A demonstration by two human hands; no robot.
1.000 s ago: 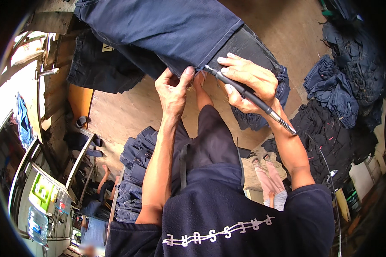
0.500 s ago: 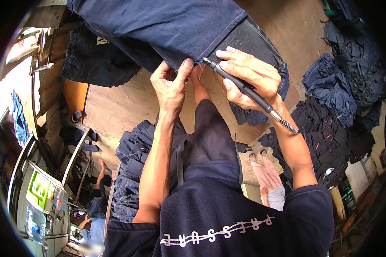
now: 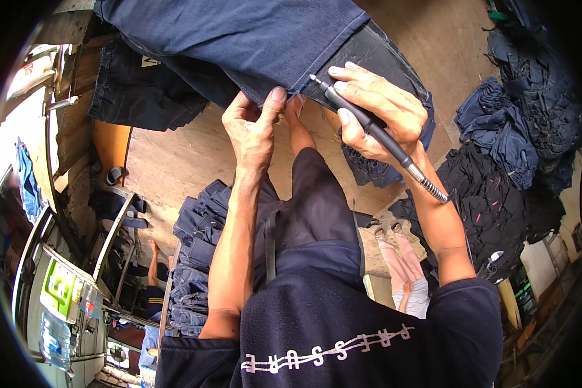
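Left hand (image 3: 249, 132) is pinching a dark-blue cloth garment (image 3: 252, 45) by its edge | right hand (image 3: 388, 113)'s fingers are clasping a slim black-and-silver pen-shaped tool (image 3: 392, 146).

Navy cloth (image 3: 239, 39) fills the top of the frame, a pale stitch line marking its edge beside a shiny black surface (image 3: 376, 55). At centre, the pen-like tool (image 3: 388, 143) is black, with a silvery tip and coil. Over at the right I see a dark blue heap (image 3: 498, 123) and a black pile (image 3: 475, 187) flecked with pink. White lettering crosses the near-black shirt (image 3: 330, 310) at bottom centre. The tray (image 3: 55, 302), lower left, is lime green; the board (image 3: 112, 145), upper left, orange; the floor (image 3: 168, 168), tan.
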